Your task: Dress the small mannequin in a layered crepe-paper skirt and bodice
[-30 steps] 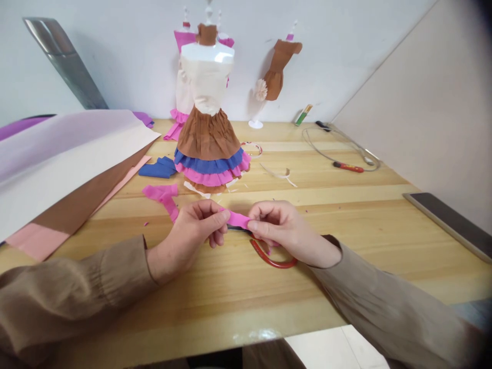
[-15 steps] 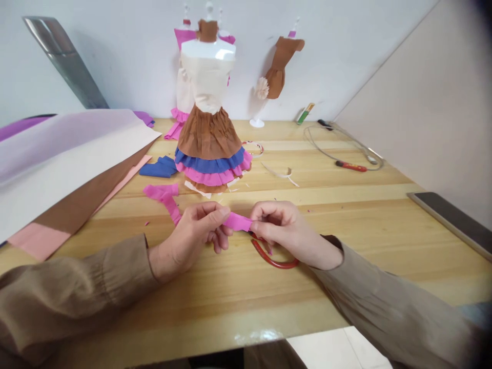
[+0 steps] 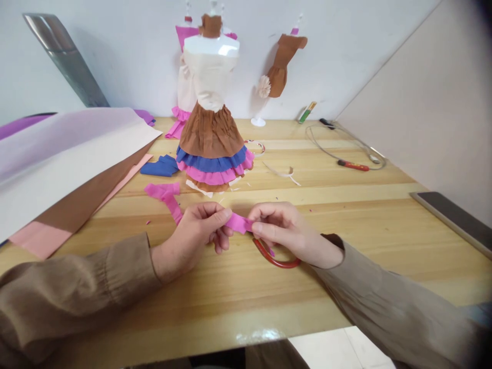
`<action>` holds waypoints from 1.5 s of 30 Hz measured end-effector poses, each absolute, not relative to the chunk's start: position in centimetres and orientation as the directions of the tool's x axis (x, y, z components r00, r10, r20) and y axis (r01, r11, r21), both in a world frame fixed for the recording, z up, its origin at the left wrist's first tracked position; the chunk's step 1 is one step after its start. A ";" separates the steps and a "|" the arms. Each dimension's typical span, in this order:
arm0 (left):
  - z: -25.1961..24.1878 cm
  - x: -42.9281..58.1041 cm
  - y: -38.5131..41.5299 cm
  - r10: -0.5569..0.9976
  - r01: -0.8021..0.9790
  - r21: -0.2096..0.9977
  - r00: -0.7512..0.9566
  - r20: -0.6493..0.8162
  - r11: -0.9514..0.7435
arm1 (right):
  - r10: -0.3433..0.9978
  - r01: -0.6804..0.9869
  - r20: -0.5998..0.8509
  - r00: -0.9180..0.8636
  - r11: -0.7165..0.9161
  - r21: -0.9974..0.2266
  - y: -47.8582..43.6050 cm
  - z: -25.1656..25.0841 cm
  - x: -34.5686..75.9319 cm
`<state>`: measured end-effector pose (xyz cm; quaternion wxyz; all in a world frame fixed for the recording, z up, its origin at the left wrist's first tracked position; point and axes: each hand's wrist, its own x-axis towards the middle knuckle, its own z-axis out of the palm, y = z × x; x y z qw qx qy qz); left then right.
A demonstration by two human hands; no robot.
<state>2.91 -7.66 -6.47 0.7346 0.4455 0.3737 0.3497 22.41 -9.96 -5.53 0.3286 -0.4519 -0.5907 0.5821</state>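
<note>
A pink strip (image 3: 238,223) is stretched between my two hands above the table. My left hand (image 3: 200,230) pinches it between thumb and fingers, and its tail runs out behind that hand to the upper left. The short end is pinched in my right hand (image 3: 282,228). Under my right hand lies a red handle (image 3: 274,259), its other parts hidden. Beyond my hands stands a white mannequin (image 3: 211,66) in a skirt (image 3: 213,133) with brown, blue and pink ruffled layers.
Coloured sheets (image 3: 77,154) are piled at the left beside a folded blue piece (image 3: 160,166). A brown dress (image 3: 282,66) stands by the wall. A cable (image 3: 326,154), a red pen-like tool (image 3: 353,165) and a phone-like slab (image 3: 453,220) lie at right.
The pink strip is now bent and creased near my right fingertips, where it was flatter before. The view has shifted slightly.
</note>
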 end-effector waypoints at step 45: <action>-6.6 2.8 -7.7 0.808 -0.231 0.870 0.526 -0.265 0.436 | 0.939 0.103 -0.180 -0.293 -0.156 -0.982 -9.8 -5.6 22.0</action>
